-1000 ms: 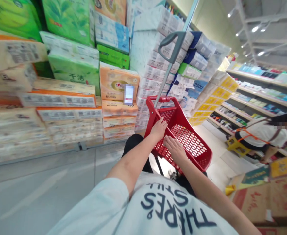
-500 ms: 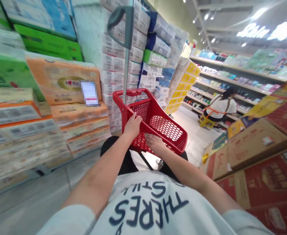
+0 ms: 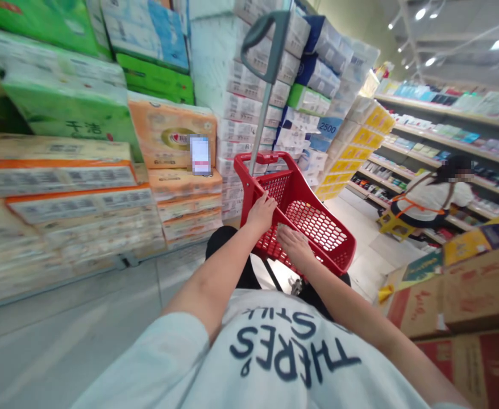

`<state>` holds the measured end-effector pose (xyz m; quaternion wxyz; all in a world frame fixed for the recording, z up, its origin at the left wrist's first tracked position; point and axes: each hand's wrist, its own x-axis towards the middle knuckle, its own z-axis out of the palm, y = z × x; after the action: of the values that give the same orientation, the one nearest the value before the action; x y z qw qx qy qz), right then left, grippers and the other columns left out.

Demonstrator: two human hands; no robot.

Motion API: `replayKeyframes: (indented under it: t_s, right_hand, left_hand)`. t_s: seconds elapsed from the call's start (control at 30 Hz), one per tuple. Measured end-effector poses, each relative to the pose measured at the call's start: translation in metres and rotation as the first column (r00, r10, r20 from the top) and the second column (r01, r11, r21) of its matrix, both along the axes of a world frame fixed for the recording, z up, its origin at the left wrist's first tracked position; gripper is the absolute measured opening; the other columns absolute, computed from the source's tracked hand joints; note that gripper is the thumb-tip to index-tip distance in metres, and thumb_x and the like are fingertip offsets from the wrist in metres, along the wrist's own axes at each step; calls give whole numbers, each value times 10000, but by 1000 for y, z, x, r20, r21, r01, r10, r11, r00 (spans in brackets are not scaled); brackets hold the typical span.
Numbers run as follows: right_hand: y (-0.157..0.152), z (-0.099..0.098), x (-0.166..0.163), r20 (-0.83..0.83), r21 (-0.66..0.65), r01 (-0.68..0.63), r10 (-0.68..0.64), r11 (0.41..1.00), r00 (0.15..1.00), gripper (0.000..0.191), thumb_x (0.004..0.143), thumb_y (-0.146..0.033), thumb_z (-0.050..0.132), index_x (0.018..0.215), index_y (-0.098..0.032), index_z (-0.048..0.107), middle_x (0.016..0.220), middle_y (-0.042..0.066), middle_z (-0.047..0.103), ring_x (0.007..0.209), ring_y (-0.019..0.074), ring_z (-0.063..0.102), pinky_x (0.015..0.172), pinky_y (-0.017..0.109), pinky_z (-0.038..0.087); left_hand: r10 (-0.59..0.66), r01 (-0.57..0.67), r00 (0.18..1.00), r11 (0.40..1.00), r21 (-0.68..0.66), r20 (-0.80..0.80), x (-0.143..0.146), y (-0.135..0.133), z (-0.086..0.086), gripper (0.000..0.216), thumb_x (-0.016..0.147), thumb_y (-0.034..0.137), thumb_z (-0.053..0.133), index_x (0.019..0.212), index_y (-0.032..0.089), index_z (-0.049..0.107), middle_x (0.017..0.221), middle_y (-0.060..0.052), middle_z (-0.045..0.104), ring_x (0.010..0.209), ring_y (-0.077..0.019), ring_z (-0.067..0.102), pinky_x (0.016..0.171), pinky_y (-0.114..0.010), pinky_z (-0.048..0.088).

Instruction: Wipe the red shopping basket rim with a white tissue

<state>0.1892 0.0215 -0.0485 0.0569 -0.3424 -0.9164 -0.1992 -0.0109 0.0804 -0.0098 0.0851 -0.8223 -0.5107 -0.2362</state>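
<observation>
A red plastic shopping basket (image 3: 317, 227) with a tall grey pull handle (image 3: 263, 51) stands tilted in front of me. My left hand (image 3: 260, 213) grips the basket's near left rim, fingers curled over the edge. My right hand (image 3: 292, 244) rests on the near rim just to the right, its fingers bent over the edge and partly blurred. The basket looks empty inside.
Stacked tissue and paper packs (image 3: 104, 165) fill the left side of the aisle. Cardboard boxes (image 3: 466, 295) pile up at the right. Another person (image 3: 428, 196) in a white top crouches by the shelves (image 3: 445, 130) further down the grey tiled floor (image 3: 62, 341).
My view swung right, then back left. Both hands stayed on the basket rim and the basket hardly shifted relative to me.
</observation>
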Motion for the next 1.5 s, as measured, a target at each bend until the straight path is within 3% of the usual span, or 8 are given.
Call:
replayKeyframes:
  t_s: [0.4,0.53,0.73,0.87,1.07,1.23,1.4,1.5]
  right_hand:
    - [4,0,-2,33,23,-48,47,999,998,432,900,-100,451,1322,-133,538,1392,122,509,1345,251,369,1116,442,286]
    - [5,-5,-1,75,-53,-30,34,998,997,362,911,-129,447,1224,-153,626,1323,118,574,1296,225,441,1086,386,341]
    - [1,0,-4,92,-23,-8,10,1000,996,449,900,-93,425,1333,-144,532,1395,119,507,1355,246,359,1105,440,309]
    - [0,2,-1,109,-56,4,2,998,994,382,911,-115,437,1258,-127,596,1325,119,574,1300,246,434,1080,413,347]
    - [2,5,-1,29,20,-26,25,999,999,470,906,-85,420,1367,-142,490,1429,120,468,1378,240,317,1100,431,310]
    - [3,0,0,101,-62,9,-3,998,995,414,907,-86,417,1278,-162,583,1329,106,571,1305,241,428,1070,426,359]
    - [2,1,0,51,20,6,-7,1000,999,479,893,-60,414,1362,-118,493,1430,110,469,1365,249,344,1108,417,314]
    - [2,3,-2,70,-2,4,-4,1000,998,424,911,-87,412,1313,-111,545,1379,114,525,1325,240,405,1093,396,340]
  left_hand:
    - [11,-13,998,1000,17,65,0,-3,1,515,825,60,408,1334,72,484,1428,-114,467,1446,-238,139,1161,-414,258]
    - [10,-11,998,1000,8,68,0,-2,1,505,846,48,375,1335,90,490,1416,-105,482,1444,-243,148,1150,-424,272]
    - [17,-18,1000,999,37,11,2,-11,-4,525,876,116,446,1379,266,462,1494,-84,372,1453,-274,104,1140,-496,245]
    - [43,-42,999,998,42,-16,3,-16,-7,548,879,123,462,1376,353,449,1522,-54,323,1456,-291,70,1135,-545,205]
    - [53,-53,999,998,37,7,7,-16,-10,454,880,202,485,1323,293,517,1542,-51,289,1459,-284,64,1156,-533,162]
    - [30,-30,1000,999,22,2,12,-17,-16,514,866,150,439,1370,251,455,1538,-29,304,1460,-246,87,1169,-493,166]
    - [18,-18,1000,999,42,2,12,-19,-17,489,885,165,409,1368,228,454,1512,-46,352,1458,-249,88,1166,-511,163]
    - [27,-28,1000,999,38,9,11,-20,-16,491,883,151,408,1365,230,457,1507,-46,362,1457,-250,93,1160,-507,187]
